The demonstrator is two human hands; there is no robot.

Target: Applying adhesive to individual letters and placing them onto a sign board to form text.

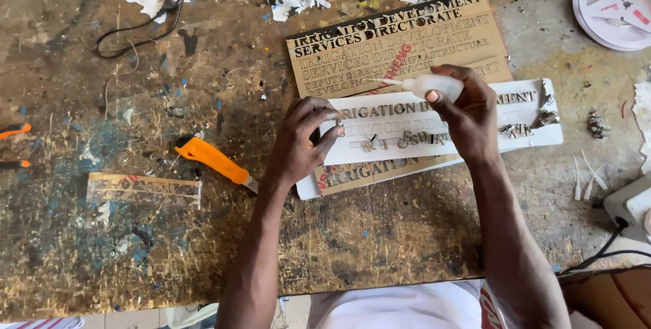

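The person leans over a scarred, paint-flecked wooden counter (203,247), both forearms stretched out across it. The right hand (468,115) has its fingers closed around a small white squeeze bottle (434,85), held on its side with the thin nozzle pointing left, above a white sign panel (434,122); what is inside the bottle cannot be seen through its opaque wall. The left hand (302,139) rests at the left end of that white panel, fingers curled and pressing on its edge, gripping nothing that I can make out. The panel lies near the middle of the counter, carrying rows of raised lettering and a scatter of small loose cut-out letters (407,140) along its lower part and right end. Beneath and behind it lies a tan board with cut-out lettering (400,41), its lower edge showing under the white panel. To the left of the left hand an orange utility knife (213,159) lies on the counter, blade end towards the hand, and farther left a small clear strip with lettering (144,190). A white reel (614,3) sits at the far right corner, and black cable (142,27) loops at the far left.
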